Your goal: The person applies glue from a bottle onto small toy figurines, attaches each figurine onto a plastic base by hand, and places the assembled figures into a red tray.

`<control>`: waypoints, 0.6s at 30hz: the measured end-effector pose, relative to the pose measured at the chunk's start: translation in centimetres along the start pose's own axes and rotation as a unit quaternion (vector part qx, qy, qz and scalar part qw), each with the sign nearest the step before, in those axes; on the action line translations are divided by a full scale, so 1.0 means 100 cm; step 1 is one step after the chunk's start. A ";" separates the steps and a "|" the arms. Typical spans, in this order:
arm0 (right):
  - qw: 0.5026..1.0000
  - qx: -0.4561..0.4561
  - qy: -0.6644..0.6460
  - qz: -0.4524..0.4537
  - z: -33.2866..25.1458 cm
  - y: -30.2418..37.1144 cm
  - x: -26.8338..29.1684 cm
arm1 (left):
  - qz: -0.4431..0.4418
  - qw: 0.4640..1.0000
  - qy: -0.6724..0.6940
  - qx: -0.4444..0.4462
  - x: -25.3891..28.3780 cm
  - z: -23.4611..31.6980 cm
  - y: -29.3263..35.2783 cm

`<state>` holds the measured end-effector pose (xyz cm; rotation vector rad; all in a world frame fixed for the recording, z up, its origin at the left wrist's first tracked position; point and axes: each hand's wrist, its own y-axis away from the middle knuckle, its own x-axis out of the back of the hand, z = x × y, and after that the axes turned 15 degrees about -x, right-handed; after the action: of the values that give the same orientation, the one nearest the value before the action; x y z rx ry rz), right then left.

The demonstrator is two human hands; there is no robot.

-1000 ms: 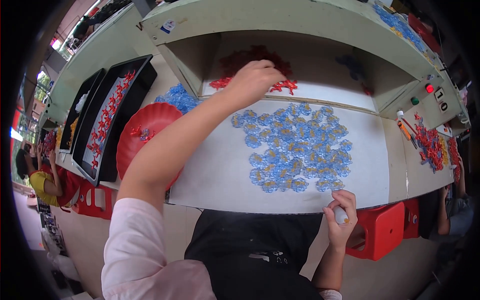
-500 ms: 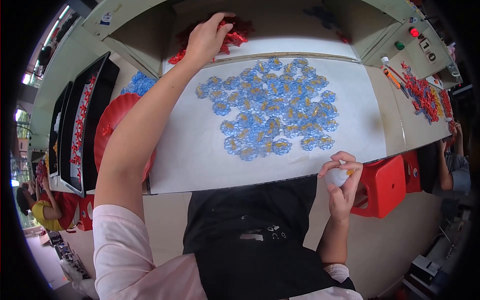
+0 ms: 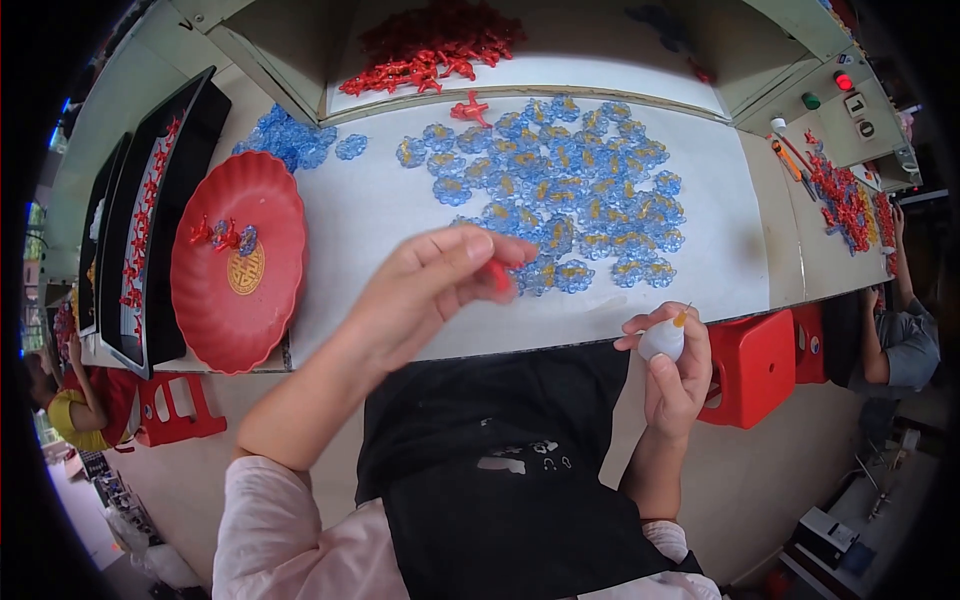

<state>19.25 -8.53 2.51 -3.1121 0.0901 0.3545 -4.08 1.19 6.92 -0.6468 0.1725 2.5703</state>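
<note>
Over the front of the white work sheet (image 3: 370, 310), my left hand (image 3: 425, 285) pinches a small red plastic piece (image 3: 500, 281), partly hidden by the fingers. At the sheet's front right edge, my right hand (image 3: 680, 385) is closed round a small white squeeze bottle (image 3: 662, 341); its orange tip with a thin needle points up. Clear blue flower-shaped pieces (image 3: 560, 190) with yellow parts cover the middle of the sheet. One red figure-like piece (image 3: 470, 109) lies alone behind them. A heap of similar red pieces (image 3: 430, 50) fills the left of the shelf behind.
To the left stand a red scalloped dish (image 3: 200, 290) with a few small pieces in it and a black tray (image 3: 195, 130) of red pieces. Loose blue pieces (image 3: 285, 138) lie behind the dish. A red stool (image 3: 755, 372) is at the right; co-workers sit on both sides.
My left hand has come back from the red heap toward me and now holds a red piece. A single red piece now lies on the sheet. My right hand keeps the bottle, its tip turned upward.
</note>
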 end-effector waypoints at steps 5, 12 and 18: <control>0.998 0.004 0.029 0.046 0.000 0.001 -0.006 | 0.048 0.993 0.106 -0.018 -0.003 -0.043 0.003; 0.985 0.055 -0.122 0.112 0.000 -0.014 -0.012 | 0.080 0.995 0.067 0.001 0.002 -0.051 0.003; 0.977 0.104 -0.061 0.178 0.003 -0.017 -0.017 | 0.026 0.997 -0.045 -0.054 0.002 -0.058 0.005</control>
<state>17.64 -6.77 2.56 -2.8491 0.6440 0.5028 -2.00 -0.49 1.72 -0.5703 0.0206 2.6684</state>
